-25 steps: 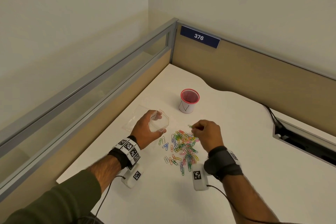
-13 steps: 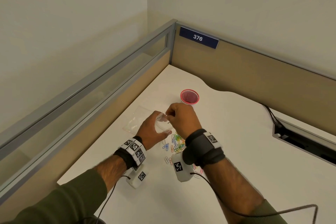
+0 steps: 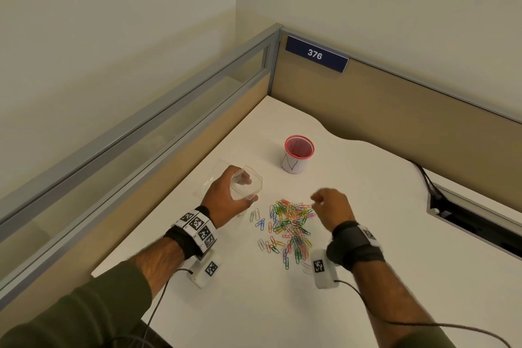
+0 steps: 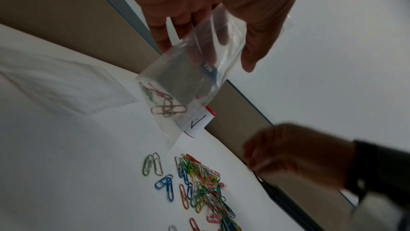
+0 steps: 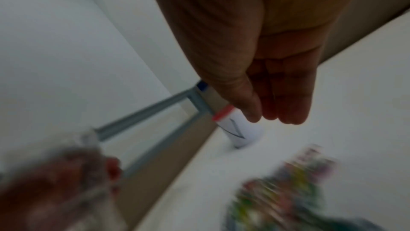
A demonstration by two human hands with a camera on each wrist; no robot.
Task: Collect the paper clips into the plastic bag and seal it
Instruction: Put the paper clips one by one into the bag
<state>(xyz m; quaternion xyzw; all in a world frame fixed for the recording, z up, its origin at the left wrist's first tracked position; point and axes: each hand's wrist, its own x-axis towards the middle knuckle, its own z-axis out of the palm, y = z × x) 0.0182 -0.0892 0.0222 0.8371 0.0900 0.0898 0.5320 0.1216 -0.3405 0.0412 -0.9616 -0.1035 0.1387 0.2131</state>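
My left hand [image 3: 228,196] holds a small clear plastic bag [image 3: 250,185] just above the white table, mouth upward. In the left wrist view the bag [image 4: 195,77] hangs from the fingers with a few paper clips [image 4: 165,106] at its bottom. A pile of coloured paper clips [image 3: 291,226] lies on the table to the right of the bag, also seen in the left wrist view [image 4: 199,182]. My right hand [image 3: 329,206] hovers over the pile's right edge; the blurred right wrist view shows its fingers [image 5: 288,94] loosely extended and holding nothing.
A red-rimmed white cup [image 3: 296,157] stands beyond the pile. A second clear bag [image 3: 210,178] lies flat under my left hand. Partition walls close the left and far sides. A cable slot [image 3: 474,223] is cut into the table at the right.
Half a second ago my right hand was at the bag's mouth; it has since swung back right over the pile. My left hand and the bag have stayed in place.
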